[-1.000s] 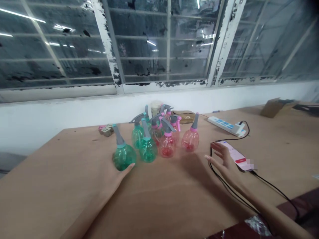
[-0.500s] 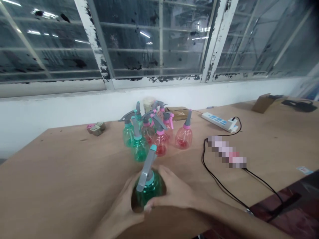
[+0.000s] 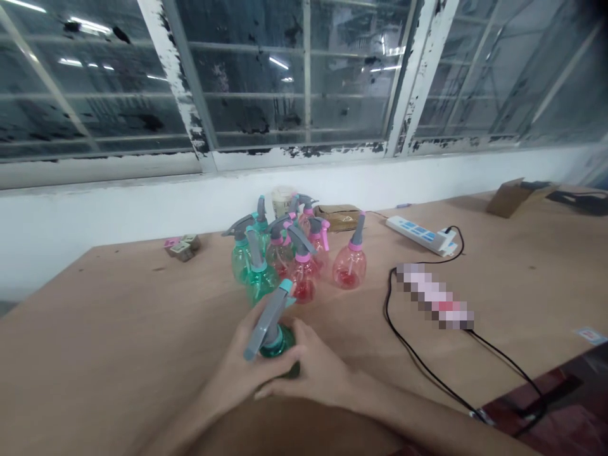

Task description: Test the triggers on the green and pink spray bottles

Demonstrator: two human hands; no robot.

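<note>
A green round spray bottle point(image 3: 280, 345) with a grey trigger head point(image 3: 266, 320) is held near me above the brown table point(image 3: 118, 316). My left hand point(image 3: 242, 370) wraps its left side and my right hand point(image 3: 316, 373) wraps its right side, so most of the body is hidden. Behind it stands a cluster of several green and pink spray bottles point(image 3: 289, 253); one pink bottle point(image 3: 350, 263) stands a little apart on the right.
A phone point(image 3: 434, 296) lies on the table to the right with a black cable point(image 3: 408, 342) running toward me. A white power strip point(image 3: 420, 233) sits behind it. A cardboard box point(image 3: 510, 196) is far right, small blocks point(image 3: 183, 246) far left, windows beyond.
My left hand brought one green bottle from the cluster toward me, and my right hand left the phone and closed on it. Since half a second ago, both hands cover more of it.
</note>
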